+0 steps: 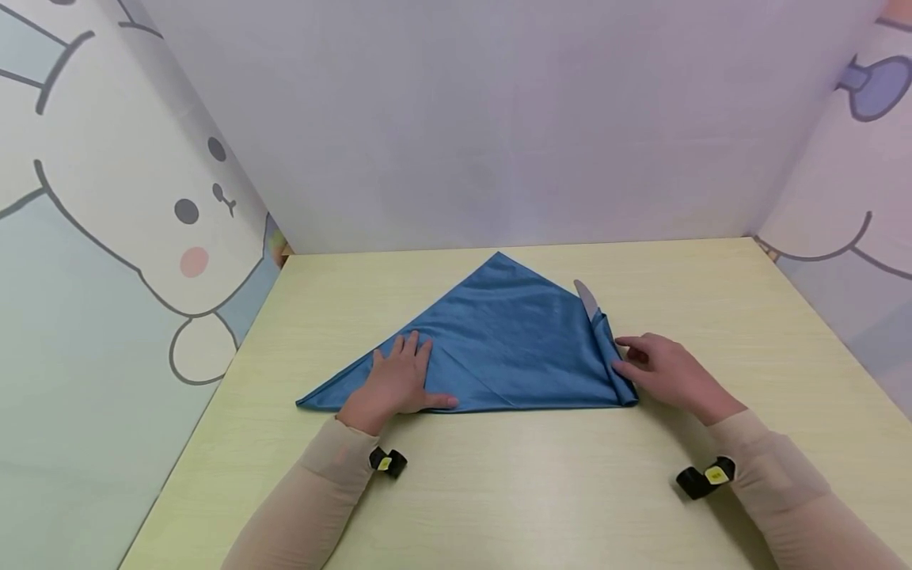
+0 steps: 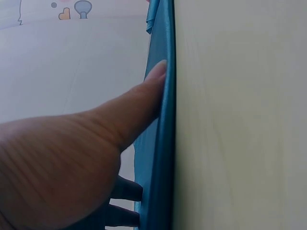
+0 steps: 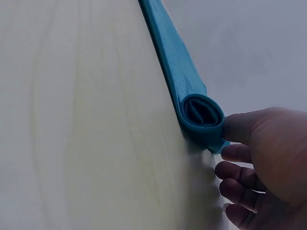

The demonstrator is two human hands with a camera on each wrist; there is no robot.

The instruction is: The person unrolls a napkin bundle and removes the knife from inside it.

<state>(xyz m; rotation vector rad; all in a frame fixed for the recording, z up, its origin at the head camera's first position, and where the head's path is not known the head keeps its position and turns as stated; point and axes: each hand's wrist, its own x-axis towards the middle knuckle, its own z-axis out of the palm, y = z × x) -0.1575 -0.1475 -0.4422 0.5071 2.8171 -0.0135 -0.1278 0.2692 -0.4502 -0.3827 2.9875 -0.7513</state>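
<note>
A blue satiny cloth, folded into a triangle, lies on the table with its peak pointing away. Its right corner is rolled up into a small tube, whose spiral end shows in the right wrist view. Out of the roll's far end sticks the grey blade of a knife; the rest of it is hidden in the cloth. My left hand rests spread on the cloth's left part, thumb along the near folded edge. At the roll's right side, my right hand touches it with thumb and forefinger, the other fingers loosely bent.
The pale wooden table ends at a plain light back wall. Side panels with cartoon animals stand left and right. A small black camera is strapped to my left wrist, another black camera to my right.
</note>
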